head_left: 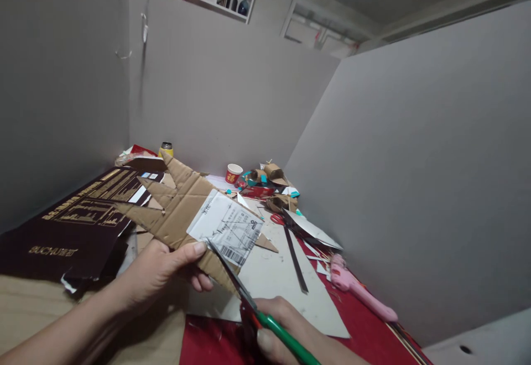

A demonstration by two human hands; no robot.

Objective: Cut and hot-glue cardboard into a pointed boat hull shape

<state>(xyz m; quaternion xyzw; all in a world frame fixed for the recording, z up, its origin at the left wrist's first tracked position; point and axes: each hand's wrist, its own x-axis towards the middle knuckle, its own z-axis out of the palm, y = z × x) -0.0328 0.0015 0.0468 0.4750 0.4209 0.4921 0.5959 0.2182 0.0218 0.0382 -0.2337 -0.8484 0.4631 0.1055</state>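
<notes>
My left hand [166, 270] grips a piece of brown cardboard [178, 210] by its near edge, thumb on top. Long pointed spikes are cut along the cardboard's left side. A white printed shipping label [226, 227] with a barcode and drawn lines covers its right part. My right hand [282, 326] is closed around the handles of a pair of scissors [238, 285] with green on the grip. Their blades lie over the cardboard's lower edge, with the tip at the label near my left thumb. I cannot tell how far the blades are parted.
A white board [269, 282] lies beneath, on a red surface [207, 343]. On it rests a dark ruler [295, 260], near red-handled scissors [277, 219]. A pink glue gun [360, 287] lies right. A dark printed box [74, 221] is left; a paper cup [234, 173] stands behind. Grey partitions enclose the desk.
</notes>
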